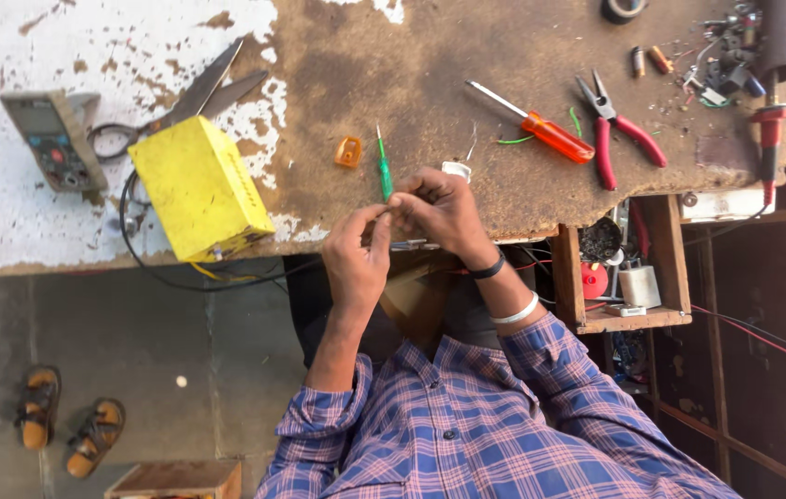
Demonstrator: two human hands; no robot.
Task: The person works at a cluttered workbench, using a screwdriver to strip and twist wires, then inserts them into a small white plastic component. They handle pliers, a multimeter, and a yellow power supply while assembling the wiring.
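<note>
Both hands meet at the surface (504, 194) edge: the left hand (356, 263) and right hand (439, 212) pinch a small part (391, 214) between fingertips, too tiny to identify. It could slip and drop to the floor (134, 351). The green screwdriver (383, 171) lies just beside the fingers; the yellow box (201, 189), orange screwdriver (541, 129) and red pliers (615, 134) lie further off.

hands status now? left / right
Left hand: fingers pinched shut on a small part, too small to identify.
Right hand: pinched on the same small part.
</note>
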